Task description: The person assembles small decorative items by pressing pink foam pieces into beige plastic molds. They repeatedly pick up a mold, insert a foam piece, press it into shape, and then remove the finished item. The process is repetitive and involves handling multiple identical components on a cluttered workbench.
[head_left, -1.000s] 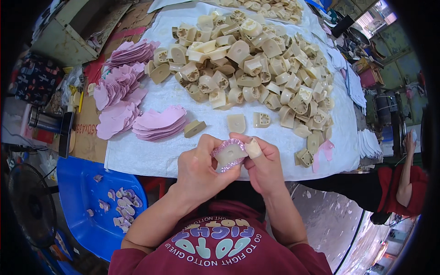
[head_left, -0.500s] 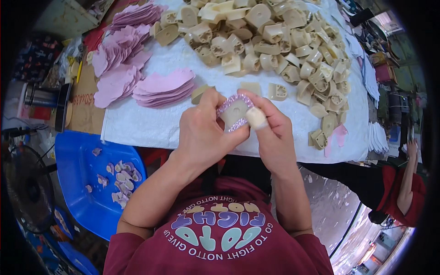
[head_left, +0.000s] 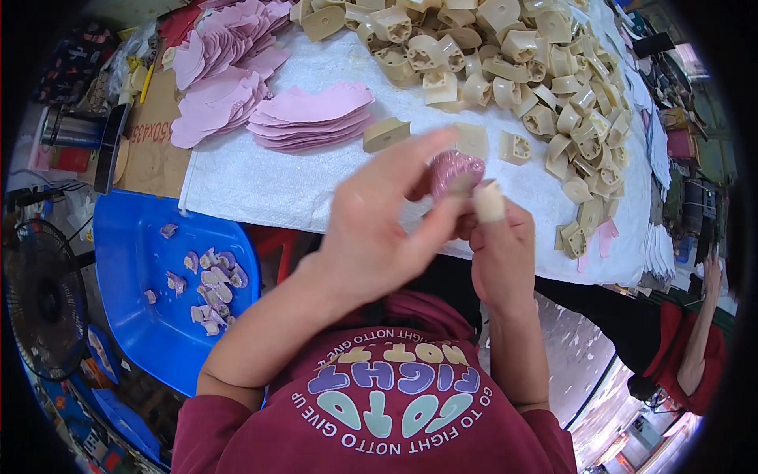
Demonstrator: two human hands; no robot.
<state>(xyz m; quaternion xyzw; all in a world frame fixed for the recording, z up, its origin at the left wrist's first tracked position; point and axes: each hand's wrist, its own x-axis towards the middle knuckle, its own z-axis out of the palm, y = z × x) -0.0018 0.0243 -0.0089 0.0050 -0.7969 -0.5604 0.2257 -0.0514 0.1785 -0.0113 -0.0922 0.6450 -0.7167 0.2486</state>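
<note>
white cloth (head_left: pixel 237 189) covers the table in front of you, with a heap of cream moulded blocks (head_left: pixel 521 67) toward its far right and a stack of pink cut sheets (head_left: pixel 312 118) at the left. between your hands, above the cloth's near edge, is a glittery pink piece (head_left: pixel 456 172). your left hand (head_left: pixel 367 225), slightly blurred, pinches it, thumb below and forefinger above. your right hand (head_left: pixel 505 253) is at its lower right, fingers curled and partly hidden, so you cannot tell how firmly it grips, if at all; a pale cover (head_left: pixel 489 202) wraps its thumb. just beyond the piece lies a flat-faced block (head_left: pixel 472 141). by your left forearm, a blue basin (head_left: pixel 130 261) holds small purplish and cream pieces (head_left: pixel 213 292).
</note>
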